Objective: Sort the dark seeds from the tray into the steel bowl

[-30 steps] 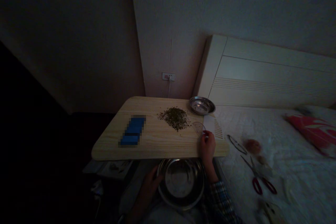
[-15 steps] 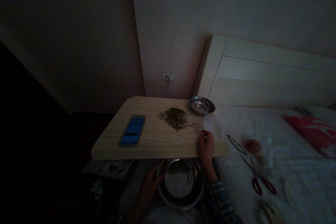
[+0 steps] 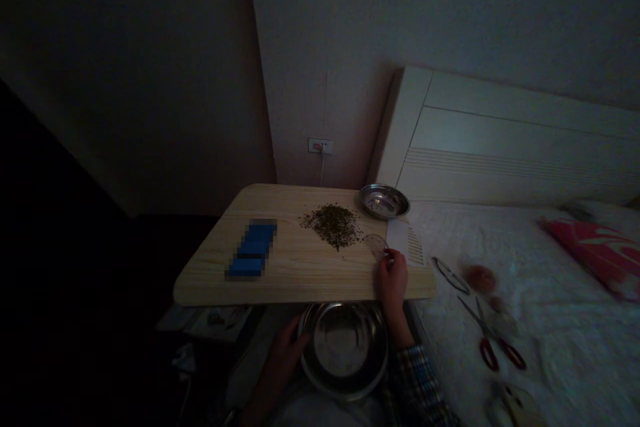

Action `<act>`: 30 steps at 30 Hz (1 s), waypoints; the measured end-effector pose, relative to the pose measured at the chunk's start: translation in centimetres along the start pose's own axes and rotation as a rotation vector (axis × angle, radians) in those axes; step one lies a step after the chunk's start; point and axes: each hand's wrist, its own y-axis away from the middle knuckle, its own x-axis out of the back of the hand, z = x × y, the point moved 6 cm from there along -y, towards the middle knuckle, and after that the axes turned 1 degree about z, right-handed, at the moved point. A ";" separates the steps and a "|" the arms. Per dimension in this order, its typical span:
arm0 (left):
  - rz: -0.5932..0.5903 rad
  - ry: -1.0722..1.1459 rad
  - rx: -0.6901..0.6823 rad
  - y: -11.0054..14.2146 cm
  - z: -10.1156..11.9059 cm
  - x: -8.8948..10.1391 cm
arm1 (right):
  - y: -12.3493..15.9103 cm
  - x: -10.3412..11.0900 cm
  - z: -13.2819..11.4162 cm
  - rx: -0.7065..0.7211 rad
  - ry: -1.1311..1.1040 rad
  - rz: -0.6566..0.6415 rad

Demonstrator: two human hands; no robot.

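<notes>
Nothing legible: no text, brand or number can be read. Blue thing, left side of table: pixelated over. Clear half-round piece, right side: any markings too small, dim.

A pale wall stands in dim light, a cord hanging from its outlet left of a white headboard; a white-covered bed stretches along the right, the far left nearly black.
</notes>
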 end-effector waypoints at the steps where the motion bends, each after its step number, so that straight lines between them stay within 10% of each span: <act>1: 0.000 -0.005 -0.007 -0.1 -0.1 0.0 | 0.0 0.0 0.0 0.002 -0.007 0.001; 30: 0.019 -0.019 0.100 0.9 2.2 0.4 | 0.0 -0.1 -0.4 -0.056 0.085 -0.079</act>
